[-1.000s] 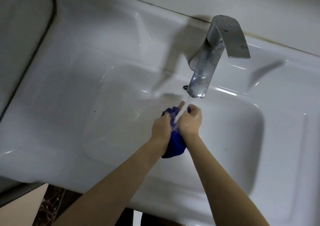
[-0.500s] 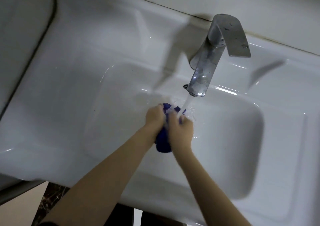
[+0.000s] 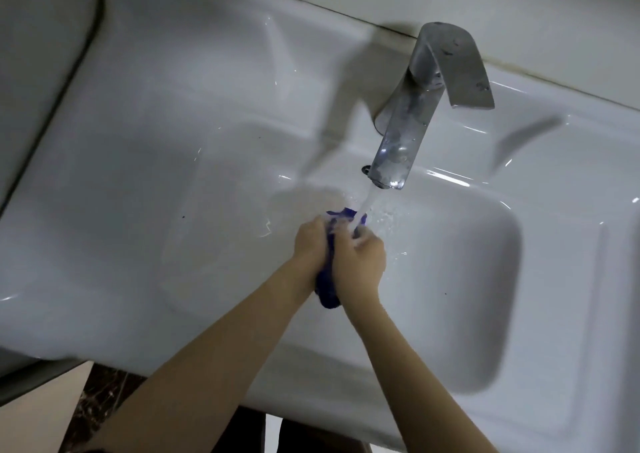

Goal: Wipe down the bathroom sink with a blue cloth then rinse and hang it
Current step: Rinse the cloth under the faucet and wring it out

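Rinsing, by the look of it. Blue cloth (image 3: 327,289) bunched into a wad, squeezed between left hand (image 3: 311,241) and right hand (image 3: 362,258), low over the basin of the white sink (image 3: 173,140), just below the spout of the metal faucet (image 3: 412,123). Both grips closed tight on the cloth, fingers curled round it. Top tuft poking out above the knuckles, bottom lump hanging below the wrists.

Changed within the last second: stream of water (image 3: 367,203) much fuller, a thick white rope instead of a faint thread. Hands brought up and a little left, right under it. Landing now on the upper tuft and on the right hand's fingers, with spray scattered on the basin wall beside. Less cloth dangling below than a second ago, so likely kneaded upward into the flow.

Meaning for the task: wiping apparently finished, rinse in full swing, hanging not yet begun. No hook, rail or rack in view, so no telling where to hang. Next, probably: more squeezing and turning to flush the lower lump, not yet under the water, then shutting the faucet and wringing out. Worth watching: splash over the front rim, drips on the floor on the way to hanging.
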Action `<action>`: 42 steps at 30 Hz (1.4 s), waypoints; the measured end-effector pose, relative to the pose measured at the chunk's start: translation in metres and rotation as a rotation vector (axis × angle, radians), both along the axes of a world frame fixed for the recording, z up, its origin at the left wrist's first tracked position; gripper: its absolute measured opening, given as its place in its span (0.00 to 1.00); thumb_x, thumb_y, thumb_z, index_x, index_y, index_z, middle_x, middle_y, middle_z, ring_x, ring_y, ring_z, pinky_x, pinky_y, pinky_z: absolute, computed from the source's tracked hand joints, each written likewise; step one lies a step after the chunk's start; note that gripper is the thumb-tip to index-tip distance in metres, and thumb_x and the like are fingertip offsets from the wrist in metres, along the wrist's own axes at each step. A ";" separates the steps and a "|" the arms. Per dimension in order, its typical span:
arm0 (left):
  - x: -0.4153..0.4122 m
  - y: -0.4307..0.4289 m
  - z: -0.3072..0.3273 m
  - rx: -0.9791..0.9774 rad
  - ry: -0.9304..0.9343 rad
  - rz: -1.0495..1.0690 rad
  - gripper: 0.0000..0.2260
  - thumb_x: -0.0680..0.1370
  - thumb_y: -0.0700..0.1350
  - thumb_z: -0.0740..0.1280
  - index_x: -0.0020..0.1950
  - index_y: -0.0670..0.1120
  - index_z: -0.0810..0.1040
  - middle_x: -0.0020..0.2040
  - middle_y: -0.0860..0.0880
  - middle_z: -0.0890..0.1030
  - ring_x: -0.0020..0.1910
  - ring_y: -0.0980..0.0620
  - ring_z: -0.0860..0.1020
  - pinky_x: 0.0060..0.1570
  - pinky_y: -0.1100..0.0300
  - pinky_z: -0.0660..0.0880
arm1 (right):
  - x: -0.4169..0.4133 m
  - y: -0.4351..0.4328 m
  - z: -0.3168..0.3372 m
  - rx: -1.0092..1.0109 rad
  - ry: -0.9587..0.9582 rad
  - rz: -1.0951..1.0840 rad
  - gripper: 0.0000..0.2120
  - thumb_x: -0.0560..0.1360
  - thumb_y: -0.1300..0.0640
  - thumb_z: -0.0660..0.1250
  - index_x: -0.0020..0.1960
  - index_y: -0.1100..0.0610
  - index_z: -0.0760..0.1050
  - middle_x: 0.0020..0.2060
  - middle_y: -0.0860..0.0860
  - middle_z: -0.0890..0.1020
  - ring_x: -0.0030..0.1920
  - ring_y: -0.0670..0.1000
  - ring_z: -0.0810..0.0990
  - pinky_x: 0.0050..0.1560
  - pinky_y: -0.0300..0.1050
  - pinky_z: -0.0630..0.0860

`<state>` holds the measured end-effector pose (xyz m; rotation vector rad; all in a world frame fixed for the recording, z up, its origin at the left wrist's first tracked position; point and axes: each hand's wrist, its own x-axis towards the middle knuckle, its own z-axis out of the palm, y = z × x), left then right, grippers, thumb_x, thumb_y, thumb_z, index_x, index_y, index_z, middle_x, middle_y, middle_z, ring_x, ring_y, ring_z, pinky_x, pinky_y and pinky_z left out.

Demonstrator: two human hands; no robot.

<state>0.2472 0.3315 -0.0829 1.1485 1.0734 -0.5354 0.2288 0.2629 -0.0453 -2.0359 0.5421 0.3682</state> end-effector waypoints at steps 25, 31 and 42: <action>-0.013 0.022 0.097 -0.589 -0.066 0.227 0.16 0.80 0.53 0.60 0.43 0.42 0.76 0.37 0.45 0.78 0.36 0.47 0.79 0.38 0.57 0.80 | 0.026 -0.051 0.040 0.112 0.059 0.106 0.17 0.82 0.53 0.55 0.41 0.62 0.72 0.35 0.53 0.77 0.36 0.53 0.75 0.39 0.51 0.78; -0.022 0.045 0.126 -0.539 -0.081 0.145 0.22 0.76 0.53 0.63 0.30 0.46 0.56 0.28 0.52 0.57 0.29 0.55 0.61 0.30 0.64 0.67 | 0.025 -0.069 0.136 -0.064 -0.510 0.102 0.16 0.81 0.60 0.58 0.68 0.55 0.70 0.61 0.49 0.76 0.58 0.42 0.76 0.58 0.33 0.72; -0.048 0.056 0.135 -0.447 0.009 0.219 0.24 0.77 0.56 0.65 0.30 0.46 0.56 0.28 0.53 0.58 0.28 0.57 0.59 0.30 0.61 0.58 | 0.056 -0.067 0.127 -0.415 -0.800 0.572 0.27 0.79 0.58 0.59 0.77 0.63 0.60 0.76 0.57 0.63 0.78 0.57 0.56 0.76 0.51 0.58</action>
